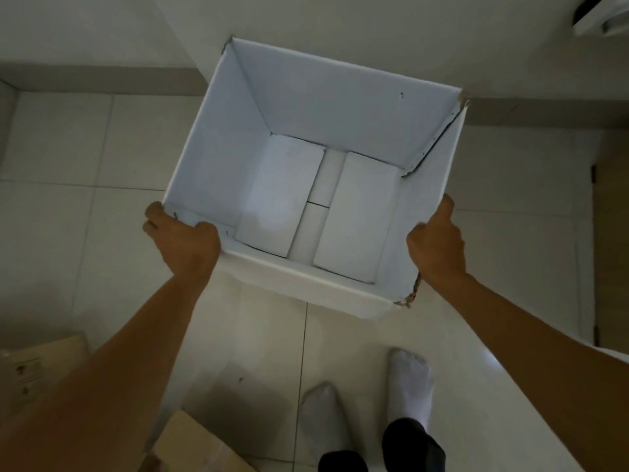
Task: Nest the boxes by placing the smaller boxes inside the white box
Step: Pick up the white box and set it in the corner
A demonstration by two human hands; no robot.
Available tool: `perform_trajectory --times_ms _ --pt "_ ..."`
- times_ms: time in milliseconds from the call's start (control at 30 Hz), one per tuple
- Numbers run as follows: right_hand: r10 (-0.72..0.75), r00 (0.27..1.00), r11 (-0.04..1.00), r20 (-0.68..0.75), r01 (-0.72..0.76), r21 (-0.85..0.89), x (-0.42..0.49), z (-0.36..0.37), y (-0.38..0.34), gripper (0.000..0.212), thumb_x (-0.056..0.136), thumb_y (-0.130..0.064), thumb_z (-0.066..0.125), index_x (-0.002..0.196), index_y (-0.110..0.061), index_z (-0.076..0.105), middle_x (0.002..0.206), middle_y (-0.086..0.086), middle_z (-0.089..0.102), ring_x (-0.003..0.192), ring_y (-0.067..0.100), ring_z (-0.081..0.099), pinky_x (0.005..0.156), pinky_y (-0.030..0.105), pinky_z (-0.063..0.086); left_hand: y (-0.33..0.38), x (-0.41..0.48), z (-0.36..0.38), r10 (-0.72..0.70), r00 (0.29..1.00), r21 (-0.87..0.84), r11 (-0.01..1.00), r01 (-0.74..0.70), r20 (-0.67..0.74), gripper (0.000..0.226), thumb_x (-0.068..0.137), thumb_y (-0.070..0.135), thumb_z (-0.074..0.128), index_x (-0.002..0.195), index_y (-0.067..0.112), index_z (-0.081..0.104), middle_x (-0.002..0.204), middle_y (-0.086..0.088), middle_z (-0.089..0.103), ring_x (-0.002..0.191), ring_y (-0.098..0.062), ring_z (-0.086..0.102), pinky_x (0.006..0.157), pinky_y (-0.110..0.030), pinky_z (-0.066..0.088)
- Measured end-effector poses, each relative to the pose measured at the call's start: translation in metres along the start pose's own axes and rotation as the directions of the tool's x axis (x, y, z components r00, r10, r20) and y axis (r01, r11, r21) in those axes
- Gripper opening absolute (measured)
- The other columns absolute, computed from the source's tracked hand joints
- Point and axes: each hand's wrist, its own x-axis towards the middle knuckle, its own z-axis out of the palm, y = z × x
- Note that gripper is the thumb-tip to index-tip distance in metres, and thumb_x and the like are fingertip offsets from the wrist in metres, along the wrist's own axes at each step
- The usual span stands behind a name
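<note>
A large open white box (pixel 340 97) is in the middle of the view, above the tiled floor. Only its folded white bottom flaps show inside. My left hand (pixel 183 240) grips the box's near left corner, fingers curled over the rim. My right hand (pixel 437 243) grips the rim on the right side wall. A brown cardboard box (pixel 190 447) lies at the bottom edge, left of my feet. Another brown box (pixel 30 366) with a printed label sits at the far left bottom, partly behind my left forearm.
My two feet in white socks (pixel 408 383) stand on the pale floor tiles just below the white box. A white wall corner juts out behind the box. A wooden door edge (pixel 609 250) is at the right. A white fitting is at the top right.
</note>
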Motion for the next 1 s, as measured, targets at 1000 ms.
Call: perform_trajectory --times_ms 1000 --pt "-0.097 0.984 0.978 0.147 0.121 -0.167 0.077 -0.055 -0.033 0.070 0.091 -0.019 0.054 0.147 -0.014 0.012 0.128 0.021 0.052 0.107 0.040 0.056 0.089 0.050 0.049 0.036 -0.014 0.029 -0.257 0.959 -0.026 0.965 0.262 0.119 0.091 0.071 0.014 0.064 0.145 0.010 0.012 0.147 -0.020 0.020 0.128 -0.044 0.034 0.100 -0.054 0.041"
